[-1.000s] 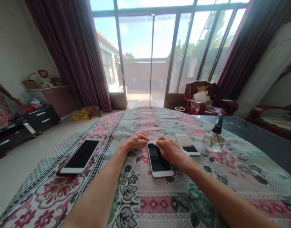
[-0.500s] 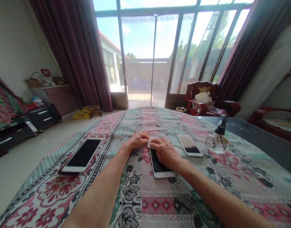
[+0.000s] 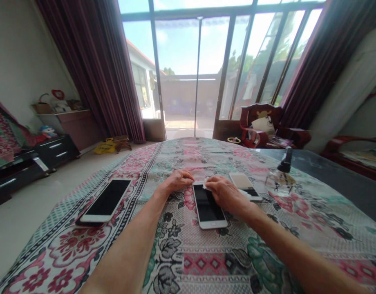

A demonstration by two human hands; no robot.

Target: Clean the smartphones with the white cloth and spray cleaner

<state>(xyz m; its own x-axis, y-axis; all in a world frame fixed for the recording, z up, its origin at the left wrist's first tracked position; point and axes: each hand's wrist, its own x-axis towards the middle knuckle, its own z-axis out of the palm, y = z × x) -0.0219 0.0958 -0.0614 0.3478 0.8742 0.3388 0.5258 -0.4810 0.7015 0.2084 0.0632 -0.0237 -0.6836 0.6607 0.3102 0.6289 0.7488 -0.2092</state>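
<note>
Smartphone [image 3: 209, 209], white-framed and dark-screened, lies face up on the floral tablecloth [image 3: 203, 245], right between the person's two hands. From where I stand, the right hand [image 3: 227, 195] has its fingers bunched closed around a white wipe [image 3: 205, 185], held at the upper right of the screen. The left hand [image 3: 177, 179] rests with curled fingers at the top left corner; whether it actually grips the edge, I can't tell. Just beyond the right wrist lies a smaller white phone [image 3: 241, 182], and near that stands a clear bottle [image 3: 280, 183] with a black top. Over on the person's left, well apart, a larger white phone [image 3: 107, 199] overlaps something flat and dark [image 3: 90, 223].
</note>
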